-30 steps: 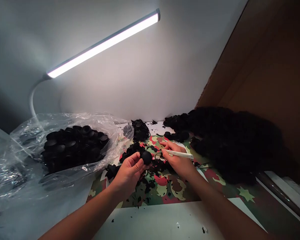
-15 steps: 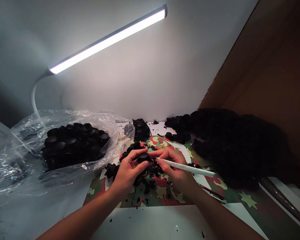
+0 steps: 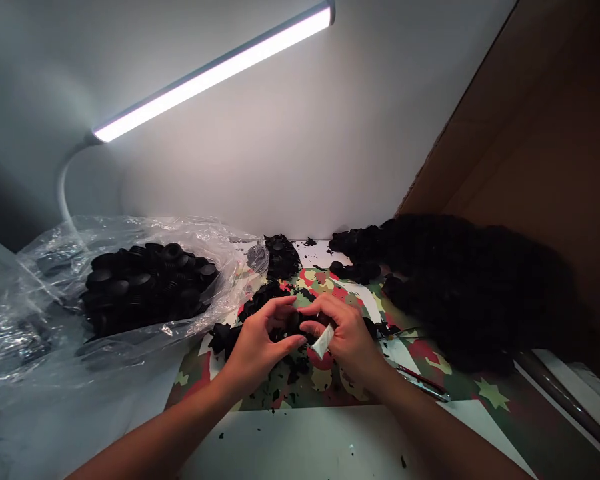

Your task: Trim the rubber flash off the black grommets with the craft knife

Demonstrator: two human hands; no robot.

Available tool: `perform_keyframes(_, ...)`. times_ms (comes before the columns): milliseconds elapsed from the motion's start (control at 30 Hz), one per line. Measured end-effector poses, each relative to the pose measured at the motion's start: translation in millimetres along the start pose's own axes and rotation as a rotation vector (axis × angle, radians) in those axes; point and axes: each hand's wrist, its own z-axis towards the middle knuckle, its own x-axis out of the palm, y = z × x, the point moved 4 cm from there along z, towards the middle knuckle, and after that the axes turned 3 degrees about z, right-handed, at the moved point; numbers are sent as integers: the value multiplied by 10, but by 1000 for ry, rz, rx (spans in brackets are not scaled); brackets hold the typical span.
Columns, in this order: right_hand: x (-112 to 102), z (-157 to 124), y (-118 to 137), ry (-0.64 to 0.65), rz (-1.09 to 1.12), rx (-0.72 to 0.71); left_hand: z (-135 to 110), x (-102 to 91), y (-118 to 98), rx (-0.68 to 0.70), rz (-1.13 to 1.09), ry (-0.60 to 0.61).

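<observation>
Well, my right hand (image 3: 353, 337) has its fingers curled around a white handle (image 3: 323, 341), its end pointing toward me. Opposite, my left hand (image 3: 260, 333) is curved, thumb and forefinger apart; whether its fingers touch the black round piece (image 3: 295, 323) between both hands, I can't tell from this view. That piece is above the camouflage-print sheet (image 3: 195, 377) on my desk (image 3: 300, 443). Leftward I see black caps (image 3: 143, 283) in a clear plastic bag (image 3: 35, 267); rightward, a dark heap (image 3: 470, 293).
</observation>
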Motion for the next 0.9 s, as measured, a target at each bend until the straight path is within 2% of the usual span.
perform_keyframes(200,50,-27,17,41,21,13,21,-48,-51,110,295,-54)
perform_keyframes(433,-65,12,100,12,-100,-44,1,-83,-151,39,188,-41)
perform_keyframes(567,-42,-5,108,32,-69,-60,-24,-45,-151,14,118,7)
perform_keyframes(667,-15,-14,68,5,-46,-54,-48,-1,-121,10,144,21)
perform_keyframes(800,-3,-21,50,-74,-67,-127,-52,21,-129,76,233,-24)
perform_keyframes(900,51,-32,11,-42,10,-113,-39,18,-129,81,243,-33)
